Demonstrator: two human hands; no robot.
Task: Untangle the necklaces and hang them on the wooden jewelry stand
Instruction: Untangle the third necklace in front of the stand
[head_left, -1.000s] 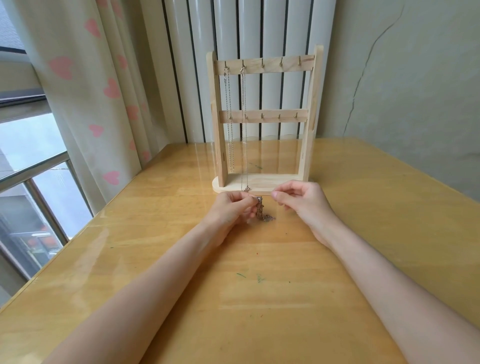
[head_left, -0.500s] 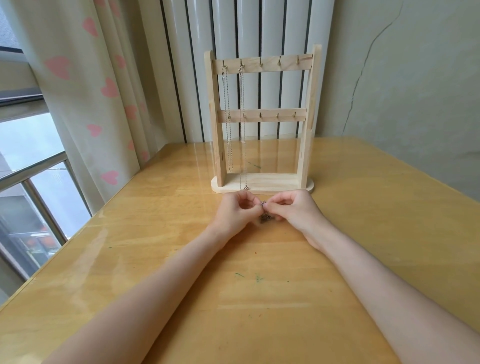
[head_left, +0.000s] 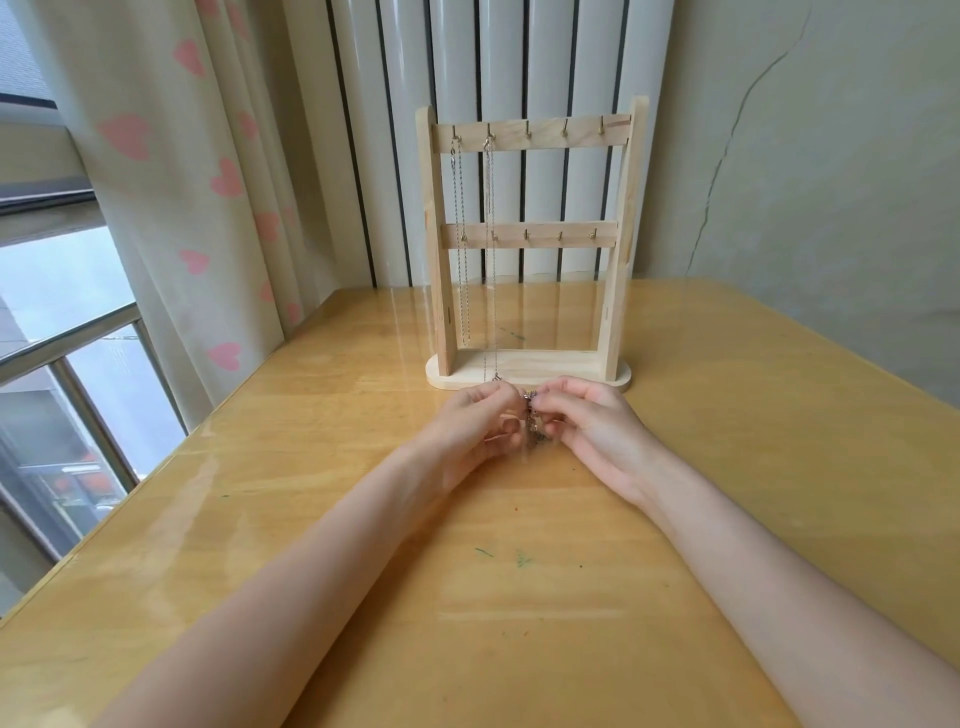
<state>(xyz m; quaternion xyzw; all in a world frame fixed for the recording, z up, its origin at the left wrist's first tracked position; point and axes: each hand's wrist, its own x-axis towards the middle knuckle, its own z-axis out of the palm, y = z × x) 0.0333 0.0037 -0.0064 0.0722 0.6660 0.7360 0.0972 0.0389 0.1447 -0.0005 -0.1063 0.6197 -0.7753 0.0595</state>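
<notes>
A wooden jewelry stand (head_left: 615, 249) with two hook rails stands on the table's far side. Two silver necklaces hang from its top left hooks, a shorter one (head_left: 460, 249) and a longer one (head_left: 491, 260) reaching the base. Just in front of the base, a small tangle of silver chain (head_left: 533, 428) hangs between my hands. My left hand (head_left: 478, 423) and my right hand (head_left: 592, 428) each pinch it with fingertips, held close together just above the table. Most of the tangle is hidden by my fingers.
The yellow wooden table (head_left: 519, 571) has a glossy top with small green marks. A curtain (head_left: 171, 171) with pink hearts and a window (head_left: 57, 332) lie on the left. A white radiator (head_left: 519, 73) and a cracked wall (head_left: 831, 156) stand behind the stand.
My right hand moved in from the right and took hold of the chain tangle beside my left hand. Both hands now stay pressed close around it.
</notes>
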